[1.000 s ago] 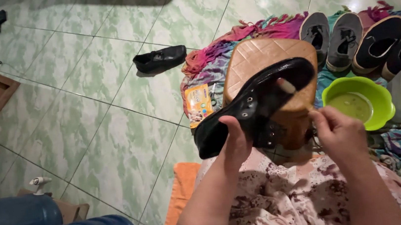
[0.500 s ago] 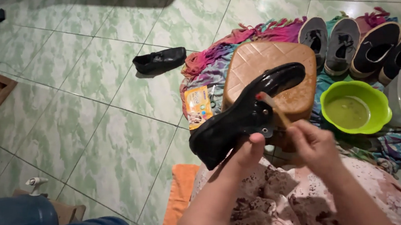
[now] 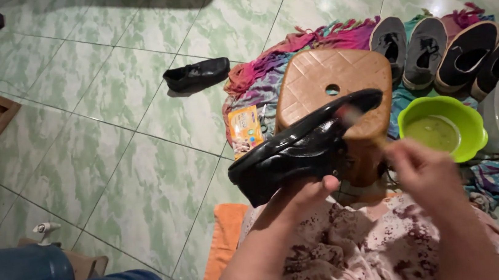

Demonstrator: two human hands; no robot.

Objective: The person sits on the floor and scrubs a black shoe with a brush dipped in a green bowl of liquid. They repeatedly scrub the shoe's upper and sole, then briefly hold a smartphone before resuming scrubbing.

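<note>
Since half a second ago: right hand (image 3: 420,168) has drawn back toward the body; brush (image 3: 352,115) now blurred over the heel end of the black shoe (image 3: 300,150). Left hand (image 3: 304,191) grips the shoe from below, thumb on its side, holding it in the air above the wooden stool (image 3: 333,88). Right hand closed on the brush handle. Risk, judged: the shoe looks wet and glossy, so a hard stroke could twist it out of the one-handed grip and drop it toward the green bowl (image 3: 441,115), just right of the stool.
</note>
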